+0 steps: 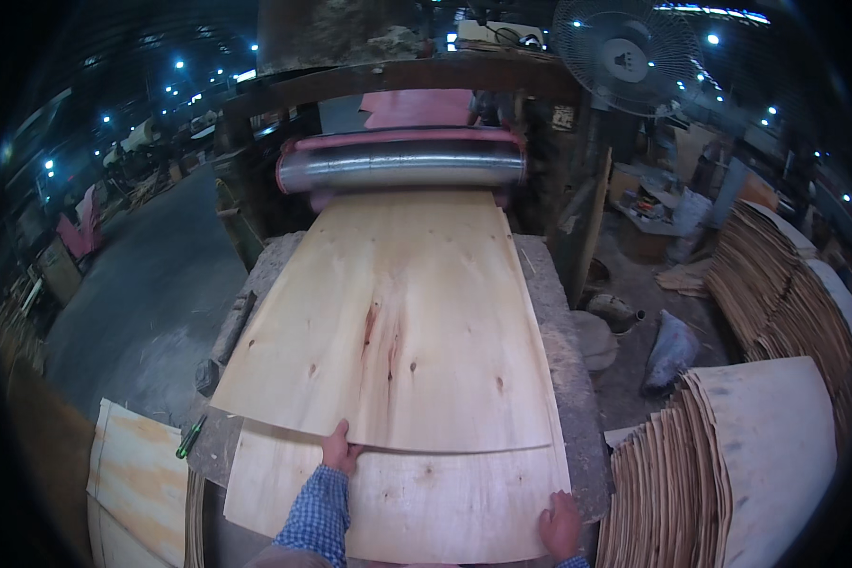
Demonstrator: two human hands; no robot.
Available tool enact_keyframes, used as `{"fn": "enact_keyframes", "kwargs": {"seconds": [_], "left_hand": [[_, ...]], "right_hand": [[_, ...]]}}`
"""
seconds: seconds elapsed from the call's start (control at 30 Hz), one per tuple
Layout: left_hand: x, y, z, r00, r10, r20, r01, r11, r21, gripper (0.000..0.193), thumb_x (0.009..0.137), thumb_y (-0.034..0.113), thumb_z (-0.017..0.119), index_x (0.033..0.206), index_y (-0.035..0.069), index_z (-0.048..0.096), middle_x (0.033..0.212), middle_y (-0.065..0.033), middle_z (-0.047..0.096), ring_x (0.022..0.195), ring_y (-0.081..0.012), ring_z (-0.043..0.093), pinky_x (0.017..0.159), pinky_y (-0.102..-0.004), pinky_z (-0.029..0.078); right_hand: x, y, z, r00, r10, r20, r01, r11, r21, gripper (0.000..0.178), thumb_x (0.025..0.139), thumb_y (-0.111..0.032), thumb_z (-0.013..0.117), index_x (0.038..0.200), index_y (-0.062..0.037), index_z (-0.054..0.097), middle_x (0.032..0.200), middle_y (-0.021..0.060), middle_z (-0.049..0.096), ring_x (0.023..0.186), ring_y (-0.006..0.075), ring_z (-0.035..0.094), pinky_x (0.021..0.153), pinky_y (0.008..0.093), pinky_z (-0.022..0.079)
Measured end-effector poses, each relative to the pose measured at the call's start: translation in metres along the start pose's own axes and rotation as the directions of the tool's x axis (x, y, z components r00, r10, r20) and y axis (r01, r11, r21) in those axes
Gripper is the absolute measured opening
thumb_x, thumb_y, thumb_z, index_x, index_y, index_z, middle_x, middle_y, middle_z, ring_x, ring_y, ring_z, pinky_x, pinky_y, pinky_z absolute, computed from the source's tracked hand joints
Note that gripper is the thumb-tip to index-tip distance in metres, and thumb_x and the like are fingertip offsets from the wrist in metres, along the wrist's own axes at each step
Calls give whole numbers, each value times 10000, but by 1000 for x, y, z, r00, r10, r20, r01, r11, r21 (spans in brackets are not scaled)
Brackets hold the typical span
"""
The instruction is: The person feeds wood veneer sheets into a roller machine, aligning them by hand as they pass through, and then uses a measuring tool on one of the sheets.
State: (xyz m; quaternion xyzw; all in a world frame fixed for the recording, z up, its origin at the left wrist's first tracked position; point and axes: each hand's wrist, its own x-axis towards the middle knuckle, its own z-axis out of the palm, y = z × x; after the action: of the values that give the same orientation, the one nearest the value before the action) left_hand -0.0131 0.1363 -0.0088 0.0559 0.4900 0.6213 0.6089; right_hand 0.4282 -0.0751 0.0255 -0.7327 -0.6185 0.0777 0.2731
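Observation:
A large pale wood veneer sheet point(454, 312) with knots and a brown streak lies on the machine's feed table, its far end at the rollers point(402, 168). My left hand point(339, 449) is closed at this sheet's near edge, thumb on top; the other fingers are partly hidden. Under that edge a second veneer sheet point(464, 502) shows, reaching toward me. At its right edge, near the front corner, my right hand point(560, 525) grips with bent fingers.
Stacked veneer sheets point(767, 454) stand to my right, with another stack point(142, 483) at the left. A green cutter knife point(190, 437) lies on the table's left edge point(220, 445). A fan point(627, 59) hangs at upper right. Beyond the rollers, part of a person point(488, 108) shows beside pink sheets.

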Motion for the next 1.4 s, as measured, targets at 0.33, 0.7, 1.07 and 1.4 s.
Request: {"fn": "enact_keyframes", "kwargs": {"seconds": [0.33,0.7,1.07,1.4], "left_hand": [[71,22,37,976,-220,-12,220,974,52,297,987,312,507,1143,62,537,1068,-124,637,907,-247,652,693,-325,556],[-175,-64,-174,623,-311,717,569,810,-142,311,999,271,491,1189,32,551,1093,-170,650,891,-283,663,723,-333,580],[-273,-53,-126,979,-204,3,202,967,-153,316,971,353,560,1085,58,579,949,-83,661,777,-257,676,510,-254,544],[-242,-82,-173,938,-336,-80,345,926,154,329,985,296,539,1152,12,556,989,-133,663,811,-239,691,531,-253,569]], "right_hand": [[15,-3,-26,973,201,115,-193,978,-73,389,789,-176,620,1129,12,609,1068,228,647,995,406,612,889,450,487],[88,-24,-70,922,103,373,-265,870,416,379,814,-179,637,1154,-12,633,870,108,709,776,157,660,700,308,511],[105,-17,-101,944,-44,328,-103,903,418,447,813,-159,598,1222,15,557,999,219,663,871,312,671,784,391,527],[84,-11,-66,885,-43,464,-376,522,765,617,833,-19,553,1424,10,378,1292,143,571,1110,242,603,943,330,475]]}}
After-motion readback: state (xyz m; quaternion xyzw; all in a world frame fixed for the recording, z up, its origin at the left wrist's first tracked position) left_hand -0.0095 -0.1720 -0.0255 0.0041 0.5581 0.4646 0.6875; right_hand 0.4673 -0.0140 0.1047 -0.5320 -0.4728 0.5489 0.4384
